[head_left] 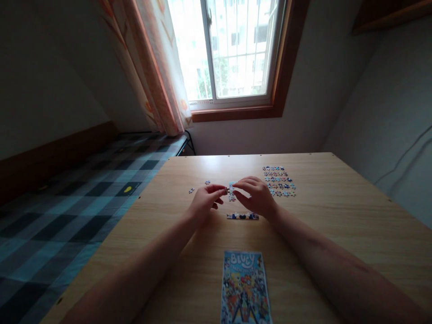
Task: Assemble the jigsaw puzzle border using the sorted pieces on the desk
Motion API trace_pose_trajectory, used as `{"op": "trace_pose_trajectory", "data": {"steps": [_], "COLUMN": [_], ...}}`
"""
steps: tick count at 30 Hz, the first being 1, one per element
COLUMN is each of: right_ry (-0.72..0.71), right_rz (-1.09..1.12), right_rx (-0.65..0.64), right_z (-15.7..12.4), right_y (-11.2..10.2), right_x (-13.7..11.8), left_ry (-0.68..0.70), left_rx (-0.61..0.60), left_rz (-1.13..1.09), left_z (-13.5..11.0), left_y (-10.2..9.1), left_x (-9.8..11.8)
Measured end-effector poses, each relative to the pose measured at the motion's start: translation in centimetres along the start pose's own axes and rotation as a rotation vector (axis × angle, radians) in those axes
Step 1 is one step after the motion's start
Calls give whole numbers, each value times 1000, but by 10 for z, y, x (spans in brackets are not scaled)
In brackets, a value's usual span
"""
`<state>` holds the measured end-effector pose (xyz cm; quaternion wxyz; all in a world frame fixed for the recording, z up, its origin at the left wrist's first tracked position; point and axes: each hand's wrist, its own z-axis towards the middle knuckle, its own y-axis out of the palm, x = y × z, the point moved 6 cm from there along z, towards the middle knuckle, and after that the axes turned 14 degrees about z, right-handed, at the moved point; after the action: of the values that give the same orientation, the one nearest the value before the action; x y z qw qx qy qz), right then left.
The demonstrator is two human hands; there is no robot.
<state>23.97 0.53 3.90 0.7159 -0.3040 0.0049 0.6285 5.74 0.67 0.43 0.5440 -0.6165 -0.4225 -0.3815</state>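
Observation:
Between finger and thumb, my left hand (pixel 206 198) pinches a small jigsaw piece (pixel 226 191). It is held at the left side of a joined strip of puzzle pieces (pixel 231 193) that runs away from me on the table. My right hand (pixel 255 193) hovers over the strip's right side, thumb and fingers apart, and hides part of it; I see nothing in its grasp. Closer to me lies a second joined strip (pixel 242 217), dark blue and white, set crosswise. Two loose jigsaw pieces, one nearer (pixel 191 191) and one farther (pixel 207 182), lie left of my hands.
Rows of loose puzzle pieces (pixel 276 180) lie at the right back of the wooden table (pixel 189 288). A colourful Bluey picture sheet (pixel 245 288) lies in front of me. Left of the table is a bed with a checked cover (pixel 87 189); a window (pixel 236 54) is behind.

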Motion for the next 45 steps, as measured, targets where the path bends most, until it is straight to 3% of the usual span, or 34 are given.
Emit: {"op": "trace_pose_trajectory", "data": {"steps": [6, 15, 34, 45], "right_ry": [-7, 27, 26, 9], "right_rz": [-20, -14, 22, -37], "right_rx": [-132, -150, -165, -192], "right_z": [-3, -5, -4, -6], "right_y": [13, 15, 13, 13], "right_x": [4, 7, 2, 4], "left_ry": [17, 142, 134, 219], "left_rx": [46, 43, 41, 9], "left_rz": [-28, 63, 35, 112], "left_z": [0, -3, -5, -4], "left_y": [-1, 5, 5, 8], "left_x": [-9, -6, -7, 0]}}
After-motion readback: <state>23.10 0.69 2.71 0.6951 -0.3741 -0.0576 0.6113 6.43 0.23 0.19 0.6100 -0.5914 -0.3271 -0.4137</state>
